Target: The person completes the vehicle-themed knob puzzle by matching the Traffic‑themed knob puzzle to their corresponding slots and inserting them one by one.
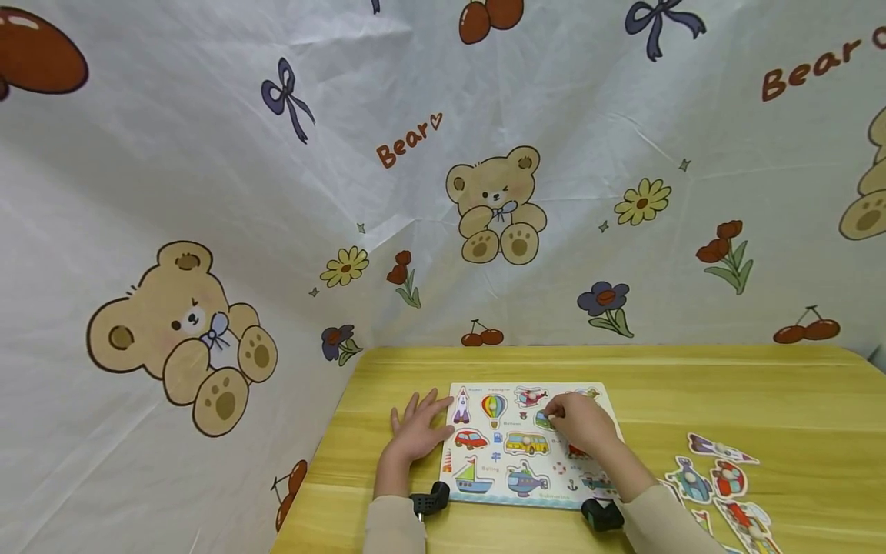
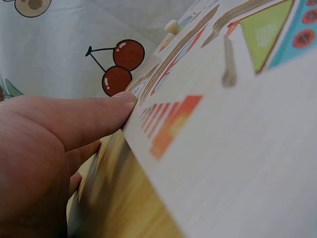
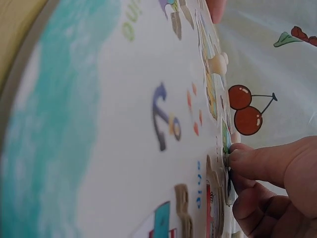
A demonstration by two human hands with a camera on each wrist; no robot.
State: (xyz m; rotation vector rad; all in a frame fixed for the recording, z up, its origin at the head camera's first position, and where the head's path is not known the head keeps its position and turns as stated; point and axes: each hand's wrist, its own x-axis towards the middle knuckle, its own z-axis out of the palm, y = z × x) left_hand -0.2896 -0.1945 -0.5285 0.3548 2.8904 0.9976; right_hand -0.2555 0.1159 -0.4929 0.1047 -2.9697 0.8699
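Note:
A white wooden puzzle board (image 1: 557,483) with vehicle pictures lies on the table. My left hand (image 1: 415,431) rests at its left edge with fingers spread. In the left wrist view, the thumb (image 2: 106,111) touches the board's edge beside a red-striped lighthouse print (image 2: 171,121). Over the upper right part of the board, my right hand (image 1: 584,423) pinches a small green-patterned puzzle piece (image 1: 543,419) between thumb and index finger. Close up, this piece (image 3: 226,139) sits right at the board's surface, mostly hidden by the fingers. A yellow bus piece (image 1: 526,443) with a knob is nearby.
Several loose pieces lie right of the board, including a rocket (image 1: 723,448), a blue aircraft-like shape (image 1: 690,481) and a red one (image 1: 729,478). Black wrist devices (image 1: 431,500) sit near both wrists. A bear-print curtain (image 1: 554,300) hangs behind the wooden table (image 1: 692,385).

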